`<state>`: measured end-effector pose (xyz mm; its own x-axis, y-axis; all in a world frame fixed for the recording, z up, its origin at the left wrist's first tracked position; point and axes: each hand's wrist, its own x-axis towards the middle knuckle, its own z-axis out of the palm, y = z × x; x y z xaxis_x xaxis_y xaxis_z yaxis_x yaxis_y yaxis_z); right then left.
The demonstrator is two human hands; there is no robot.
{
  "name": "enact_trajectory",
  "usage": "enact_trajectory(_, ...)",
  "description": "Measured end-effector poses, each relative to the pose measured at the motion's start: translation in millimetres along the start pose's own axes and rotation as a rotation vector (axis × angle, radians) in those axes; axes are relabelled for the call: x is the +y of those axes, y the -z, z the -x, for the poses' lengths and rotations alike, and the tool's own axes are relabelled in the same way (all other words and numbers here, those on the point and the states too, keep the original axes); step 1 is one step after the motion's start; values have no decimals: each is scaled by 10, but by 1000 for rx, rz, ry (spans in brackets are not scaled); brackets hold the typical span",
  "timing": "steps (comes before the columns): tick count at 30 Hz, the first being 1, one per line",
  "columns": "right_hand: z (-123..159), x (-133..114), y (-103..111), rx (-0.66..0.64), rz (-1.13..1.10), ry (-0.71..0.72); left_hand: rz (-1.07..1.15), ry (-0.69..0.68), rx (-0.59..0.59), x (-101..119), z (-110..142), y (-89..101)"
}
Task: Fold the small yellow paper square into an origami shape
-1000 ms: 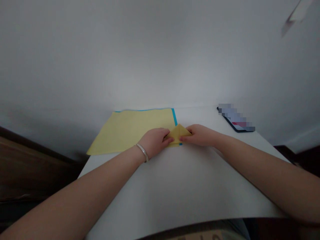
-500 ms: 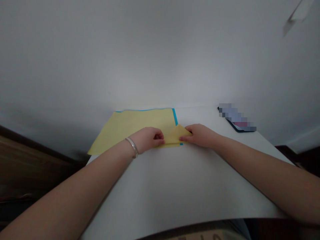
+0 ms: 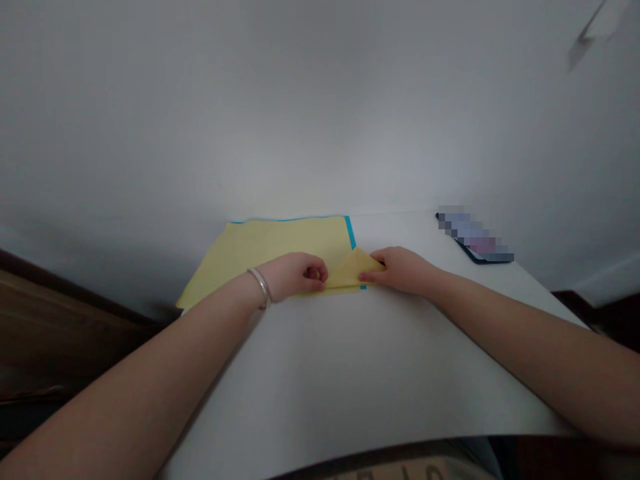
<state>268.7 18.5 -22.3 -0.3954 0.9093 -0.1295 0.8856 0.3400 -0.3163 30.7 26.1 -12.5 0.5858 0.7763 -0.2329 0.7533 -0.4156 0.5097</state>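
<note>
A folded piece of yellow paper (image 3: 349,269), roughly triangular, lies over the right end of larger yellow sheets (image 3: 280,239). Blue paper (image 3: 351,232) shows as a strip along their right and back edges. My right hand (image 3: 400,269) pinches the folded paper's right corner between thumb and fingers. My left hand (image 3: 301,275) is closed at the left corner of the folded paper, thumb and fingertips together on it. A silver bangle (image 3: 263,287) circles the left wrist.
The white table (image 3: 360,373) meets a pale wall (image 3: 320,120) at the back. A dark-edged phone-like object (image 3: 480,247), partly blurred out, lies at the back right. Wooden furniture (image 3: 60,320) stands at the left, below the tabletop.
My left hand has shifted slightly left, and more of the folded paper's left side shows. My right hand stays in place on its corner.
</note>
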Motion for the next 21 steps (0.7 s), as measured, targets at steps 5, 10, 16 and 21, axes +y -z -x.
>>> enact_trajectory(5,22,-1,7,6,4,-1,31,4,-32,4,10,29)
enact_trajectory(10,21,12,4,12,-8,8,5,4,-25,16,18,25)
enact_trajectory(16,15,5,3,14,-31,11,-75,52,43,40,7,0)
enact_trajectory(21,15,-8,4,17,-11,11,-68,62,23,29,2,-15)
